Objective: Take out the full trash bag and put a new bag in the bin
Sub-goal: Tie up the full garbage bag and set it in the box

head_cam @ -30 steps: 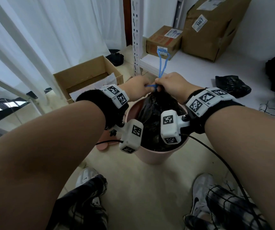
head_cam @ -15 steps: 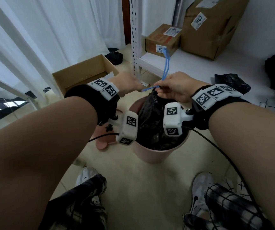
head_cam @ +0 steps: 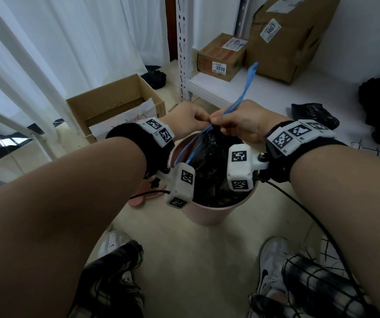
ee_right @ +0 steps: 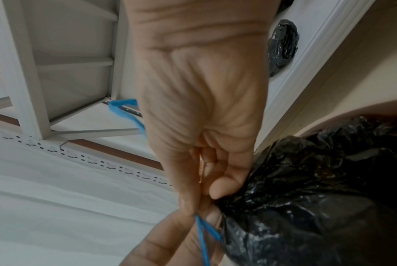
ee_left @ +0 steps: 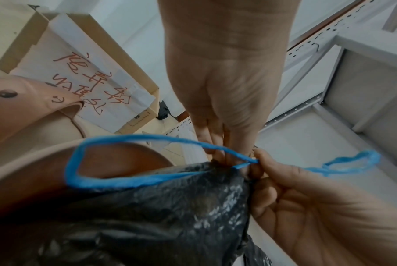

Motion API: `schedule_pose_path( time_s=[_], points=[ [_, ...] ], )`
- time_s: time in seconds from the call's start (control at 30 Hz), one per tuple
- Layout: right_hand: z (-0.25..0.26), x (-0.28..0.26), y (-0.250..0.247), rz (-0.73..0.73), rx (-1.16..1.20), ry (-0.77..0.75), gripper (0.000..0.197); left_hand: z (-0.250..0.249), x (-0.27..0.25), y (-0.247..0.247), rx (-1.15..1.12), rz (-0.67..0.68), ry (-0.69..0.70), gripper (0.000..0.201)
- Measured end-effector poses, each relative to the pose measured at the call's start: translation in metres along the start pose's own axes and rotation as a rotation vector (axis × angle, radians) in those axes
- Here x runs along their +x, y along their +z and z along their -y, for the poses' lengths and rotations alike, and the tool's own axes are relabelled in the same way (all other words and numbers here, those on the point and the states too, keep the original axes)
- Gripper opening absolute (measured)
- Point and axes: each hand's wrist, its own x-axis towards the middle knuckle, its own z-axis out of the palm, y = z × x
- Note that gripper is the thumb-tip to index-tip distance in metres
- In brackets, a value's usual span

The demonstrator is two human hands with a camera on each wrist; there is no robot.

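A pink bin (head_cam: 216,211) stands on the floor between my feet, with a full black trash bag (head_cam: 212,161) in it. The bag's neck is gathered at the top. Both hands meet there: my left hand (head_cam: 190,115) and my right hand (head_cam: 237,121) each pinch the blue drawstring (head_cam: 247,83) at the neck. One loop sticks up to the right, the other (ee_left: 115,181) hangs over the bin's left rim (ee_left: 33,162). The right wrist view has my right hand (ee_right: 206,196) pinching the drawstring (ee_right: 204,234) against the bag (ee_right: 306,198).
A folded black bag (head_cam: 312,113) lies on the low white shelf (head_cam: 276,97), with cardboard boxes (head_cam: 221,56) behind it. An open cardboard box (head_cam: 115,104) sits to the left, and the pink lid (head_cam: 138,199) lies on the floor beside the bin. My shoes (head_cam: 113,244) are close in front.
My left hand pulled out to the left, then came back to the right hand. One drawstring loop now hangs over the bin's left side, and the upright loop leans right.
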Motion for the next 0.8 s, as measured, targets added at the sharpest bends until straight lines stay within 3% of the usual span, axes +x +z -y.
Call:
schedule_pose_path(
  time_s=[0.17, 0.3, 0.4, 0.57, 0.7, 0.8],
  points=[
    [0.002, -0.006, -0.006, -0.016, -0.023, -0.046, 0.015, 0.002, 0.006, 0.005, -0.029, -0.018, 0.036, 0.013],
    [0.001, -0.007, -0.008, -0.071, -0.248, -0.133, 0.014, 0.0, 0.009, 0.003, -0.101, 0.028, -0.015, 0.004],
    [0.0, -0.003, -0.007, -0.159, -0.368, -0.183, 0.017, -0.002, 0.008, 0.006, -0.17, 0.012, -0.039, 0.022],
    [-0.006, 0.008, 0.001, -0.285, -0.508, -0.291, 0.009, -0.008, 0.006, 0.009, -0.171, -0.025, -0.028, 0.025],
    [-0.008, 0.008, 0.007, -0.345, -0.547, -0.378, 0.009, -0.007, 0.002, 0.007, -0.361, -0.053, -0.074, 0.004],
    [-0.01, 0.008, 0.01, -0.328, -0.542, -0.401, 0.005, -0.006, 0.0, 0.005, -0.439, 0.036, -0.076, 0.008]
  ],
)
